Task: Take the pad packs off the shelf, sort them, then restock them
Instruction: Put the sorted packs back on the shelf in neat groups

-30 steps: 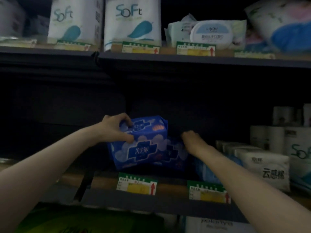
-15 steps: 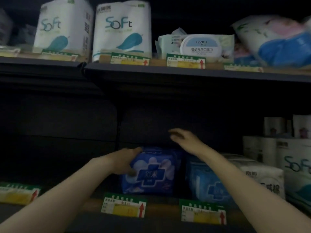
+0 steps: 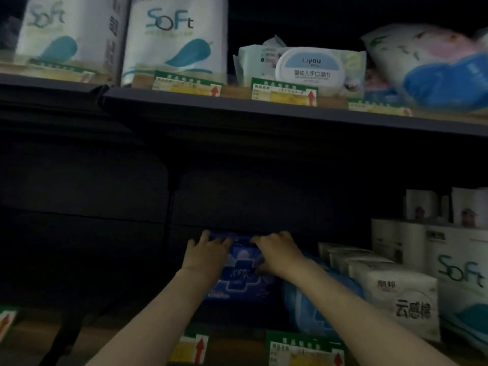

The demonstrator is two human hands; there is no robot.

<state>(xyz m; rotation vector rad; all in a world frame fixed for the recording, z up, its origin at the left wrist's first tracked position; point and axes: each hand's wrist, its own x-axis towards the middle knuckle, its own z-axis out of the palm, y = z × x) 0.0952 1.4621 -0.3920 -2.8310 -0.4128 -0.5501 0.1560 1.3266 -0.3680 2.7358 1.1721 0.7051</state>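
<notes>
A dark blue pad pack [image 3: 241, 280] with a white cross label stands upright on the lower shelf [image 3: 232, 347]. My left hand [image 3: 207, 253] holds its upper left corner, fingers curled over the top edge. My right hand [image 3: 280, 253] grips the upper right corner the same way. A lighter blue pad pack [image 3: 309, 310] stands right of it, partly hidden by my right forearm.
White tissue packs [image 3: 396, 294] and a Soft paper pack [image 3: 464, 281] fill the lower shelf's right. The upper shelf [image 3: 237, 101] carries Soft packs [image 3: 175, 38], a wipes pack [image 3: 309, 67] and a soft bag [image 3: 433, 64]. The lower shelf's left is dark.
The dark blue pack went from tilted in my left hand to standing on the shelf. My right hand came down onto its top right corner. The view tilted up.
</notes>
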